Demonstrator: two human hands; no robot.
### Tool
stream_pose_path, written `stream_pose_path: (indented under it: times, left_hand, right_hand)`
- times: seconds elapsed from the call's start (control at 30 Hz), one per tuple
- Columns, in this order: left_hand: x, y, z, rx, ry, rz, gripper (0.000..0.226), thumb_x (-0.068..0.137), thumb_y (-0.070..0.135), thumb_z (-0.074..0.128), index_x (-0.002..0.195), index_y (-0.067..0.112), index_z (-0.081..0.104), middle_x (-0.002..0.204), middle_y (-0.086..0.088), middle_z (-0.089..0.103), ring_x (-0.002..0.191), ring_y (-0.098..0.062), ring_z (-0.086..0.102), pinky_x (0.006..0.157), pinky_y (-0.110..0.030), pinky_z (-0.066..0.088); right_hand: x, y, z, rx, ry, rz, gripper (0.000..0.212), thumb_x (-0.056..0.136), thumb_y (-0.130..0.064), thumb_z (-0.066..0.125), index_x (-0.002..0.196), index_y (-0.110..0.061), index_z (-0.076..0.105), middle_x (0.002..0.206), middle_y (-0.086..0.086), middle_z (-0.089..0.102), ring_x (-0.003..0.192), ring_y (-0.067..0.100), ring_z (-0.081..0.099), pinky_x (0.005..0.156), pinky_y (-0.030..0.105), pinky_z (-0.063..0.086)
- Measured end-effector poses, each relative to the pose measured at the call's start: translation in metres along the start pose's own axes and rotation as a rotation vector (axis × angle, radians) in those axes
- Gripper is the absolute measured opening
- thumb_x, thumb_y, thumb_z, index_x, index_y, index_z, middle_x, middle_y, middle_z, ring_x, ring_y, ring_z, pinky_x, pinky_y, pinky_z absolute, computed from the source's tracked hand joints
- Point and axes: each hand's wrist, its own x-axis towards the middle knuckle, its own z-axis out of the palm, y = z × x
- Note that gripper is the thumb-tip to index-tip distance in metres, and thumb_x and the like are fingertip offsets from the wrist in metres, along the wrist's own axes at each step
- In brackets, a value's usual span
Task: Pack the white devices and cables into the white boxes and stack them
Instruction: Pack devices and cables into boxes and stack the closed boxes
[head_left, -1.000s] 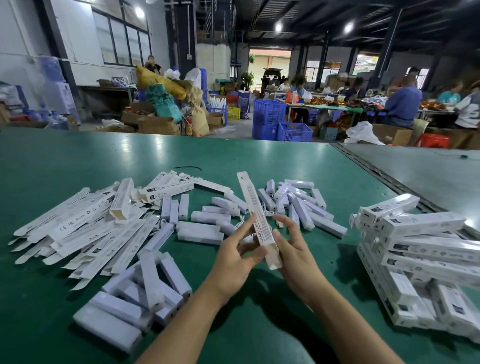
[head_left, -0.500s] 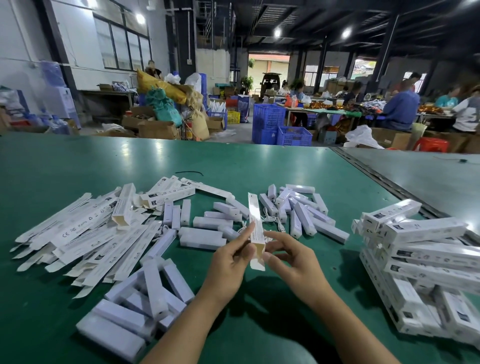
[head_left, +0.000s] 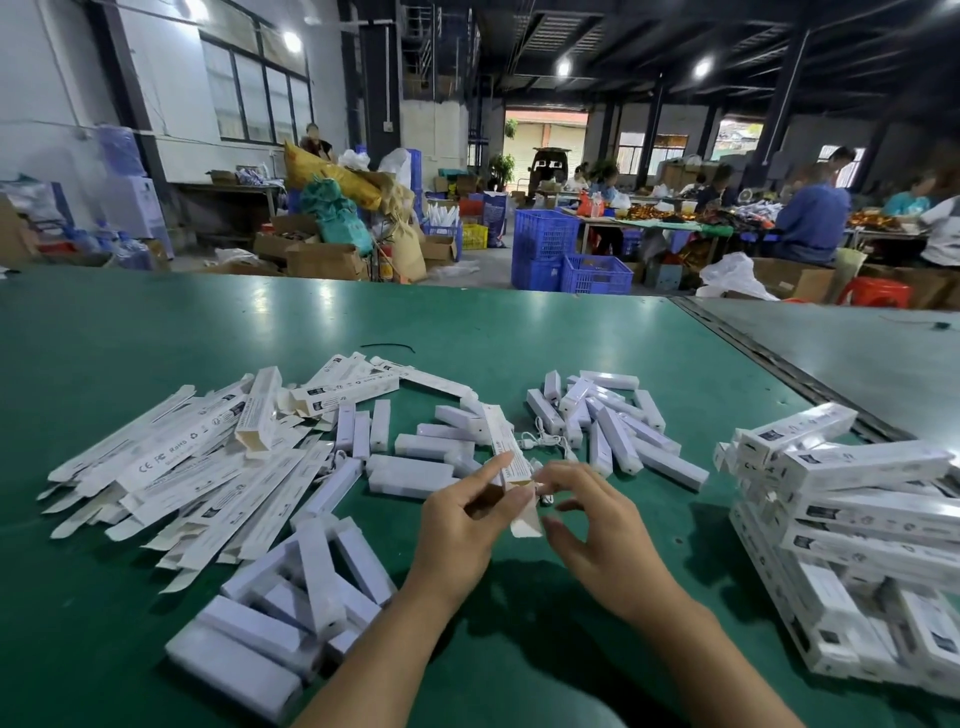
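The left hand pinched the near end of a long white box. The box pointed away over the middle of the green table, its end flap hanging open. The right hand curled in at that open end, but whether it gripped anything, I couldn't tell. Flat box blanks lay to the left and loose white devices near left. Packed boxes were stacked on the right, with a cable just beyond the hands.
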Motion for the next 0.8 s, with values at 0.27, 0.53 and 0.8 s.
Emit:
stream_pose_path:
  times: [0.27,0.53,0.8]
  left_hand:
    - [-0.001,0.000,0.001,0.045,-0.022,-0.043,0.034,0.083,0.056,0.063,0.117,0.050,0.062,0.101,0.026,0.073,0.100,0.008,0.066,0.083,-0.006,0.047]
    - [-0.002,0.002,0.005,-0.027,-0.027,-0.038,0.025,0.089,0.045,0.057,0.109,0.053,0.070,0.113,0.019,0.072,0.106,-0.007,0.068,0.093,-0.025,0.054]
    - [-0.003,0.006,0.005,-0.064,-0.001,-0.015,0.023,0.092,0.039,0.061,0.112,0.044,0.070,0.109,0.014,0.074,0.103,-0.009,0.070,0.084,-0.020,0.055]
  right_hand:
    - [0.003,-0.003,-0.002,-0.009,0.025,-0.057,0.032,0.083,-0.030,0.076,0.114,-0.024,0.067,0.123,-0.016,0.066,0.113,-0.005,0.060,0.095,0.015,0.046]
    - [0.002,-0.002,0.005,-0.054,0.168,-0.025,0.024,0.083,-0.024,0.073,0.105,-0.014,0.071,0.100,-0.013,0.072,0.090,-0.004,0.065,0.082,0.016,0.052]
    - [0.001,-0.005,0.005,-0.047,0.241,-0.116,0.014,0.077,-0.007,0.080,0.091,-0.005,0.076,0.101,-0.002,0.074,0.093,0.004,0.069,0.083,0.026,0.057]
